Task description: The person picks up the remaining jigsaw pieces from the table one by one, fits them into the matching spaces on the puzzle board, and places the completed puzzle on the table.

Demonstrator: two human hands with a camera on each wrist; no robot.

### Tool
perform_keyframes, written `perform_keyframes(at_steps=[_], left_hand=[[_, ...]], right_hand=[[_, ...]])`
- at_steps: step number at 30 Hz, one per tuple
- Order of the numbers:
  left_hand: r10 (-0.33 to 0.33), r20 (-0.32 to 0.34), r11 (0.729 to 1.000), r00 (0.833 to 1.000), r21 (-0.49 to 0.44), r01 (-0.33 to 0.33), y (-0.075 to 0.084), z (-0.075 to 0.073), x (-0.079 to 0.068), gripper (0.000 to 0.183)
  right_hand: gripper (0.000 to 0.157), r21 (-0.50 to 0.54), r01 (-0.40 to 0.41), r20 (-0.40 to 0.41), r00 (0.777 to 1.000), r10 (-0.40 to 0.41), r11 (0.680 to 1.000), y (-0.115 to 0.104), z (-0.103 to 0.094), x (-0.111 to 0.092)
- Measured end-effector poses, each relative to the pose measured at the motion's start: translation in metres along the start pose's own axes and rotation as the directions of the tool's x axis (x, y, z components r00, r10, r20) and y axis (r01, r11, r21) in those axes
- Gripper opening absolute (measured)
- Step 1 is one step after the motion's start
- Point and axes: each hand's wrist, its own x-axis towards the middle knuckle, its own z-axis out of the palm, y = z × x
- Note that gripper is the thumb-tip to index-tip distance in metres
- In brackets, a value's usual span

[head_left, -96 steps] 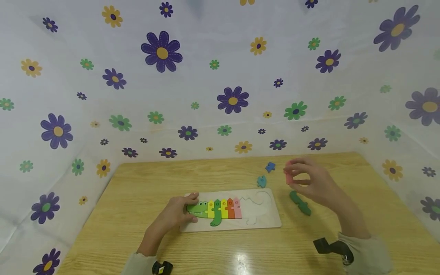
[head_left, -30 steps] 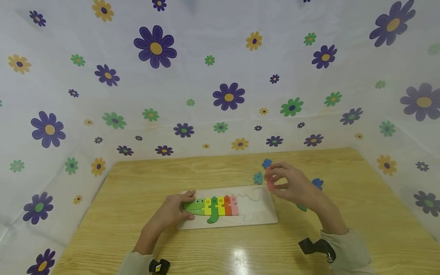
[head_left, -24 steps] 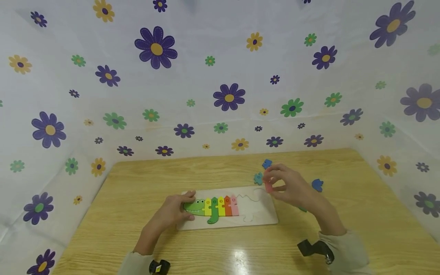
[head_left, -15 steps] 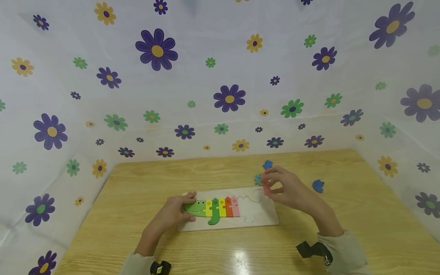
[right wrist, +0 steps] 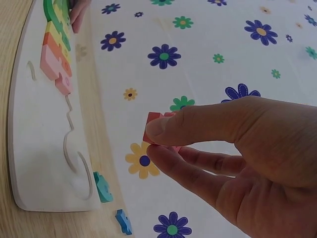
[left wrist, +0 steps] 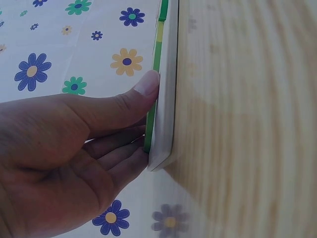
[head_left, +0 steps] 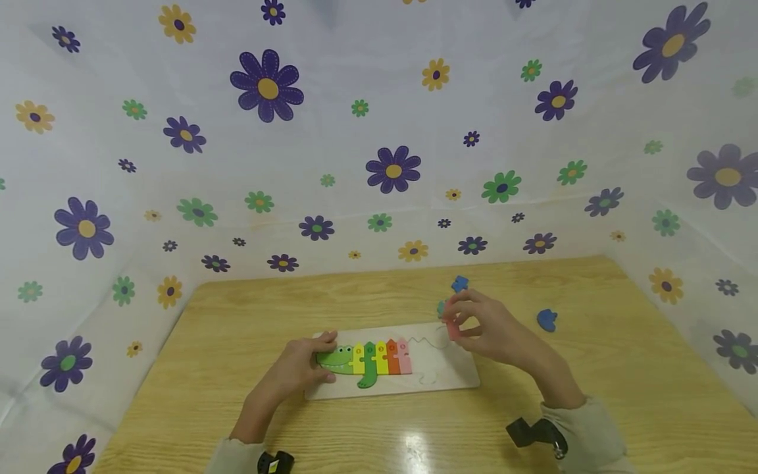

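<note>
A pale wooden puzzle board lies on the table, its left part filled with a crocodile head and several coloured pieces. My left hand rests on the board's left end; the thumb and fingertips touch it beside the head, fingers fairly straight. In the right wrist view, my right hand pinches a pinkish-red puzzle piece between thumb and fingers. The head view has that piece raised above the board's upper right, near the carved tail outline. A pink piece ends the filled row.
A teal piece, partly covered by my right hand in the head view, lies behind the board. Near it is a small blue piece; another blue piece lies right of my hand. Flowered cloth walls surround the wooden table.
My right hand has carried the pinkish-red piece left and toward me, over the board's right end. The loose green piece is now hidden behind that arm. My left hand has stayed in place.
</note>
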Motion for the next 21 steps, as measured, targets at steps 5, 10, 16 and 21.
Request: perform_keyframes(at_steps=[5, 10, 16, 21], left_hand=[[0.000, 0.003, 1.000, 1.000, -0.001, 0.000, 0.000, -0.001, -0.001, 0.060], [-0.001, 0.001, 1.000, 1.000, 0.005, 0.001, 0.000, 0.000, 0.000, 0.061], [-0.006, -0.003, 1.000, 1.000, 0.007, 0.006, 0.001, 0.000, 0.000, 0.059], [-0.014, -0.003, 1.000, 1.000, 0.005, 0.014, 0.003, 0.000, 0.000, 0.059]], right_hand=[[0.031, 0.004, 0.008, 0.009, 1.000, -0.008, 1.000, 0.000, 0.001, 0.001], [0.031, 0.017, 0.013, 0.025, 1.000, -0.014, 1.000, 0.001, 0.005, 0.001], [0.031, 0.021, 0.007, 0.031, 0.999, -0.008, 1.000, 0.002, 0.010, 0.003], [0.030, 0.019, 0.013, 0.037, 0.999, -0.014, 1.000, 0.001, 0.011, 0.003]])
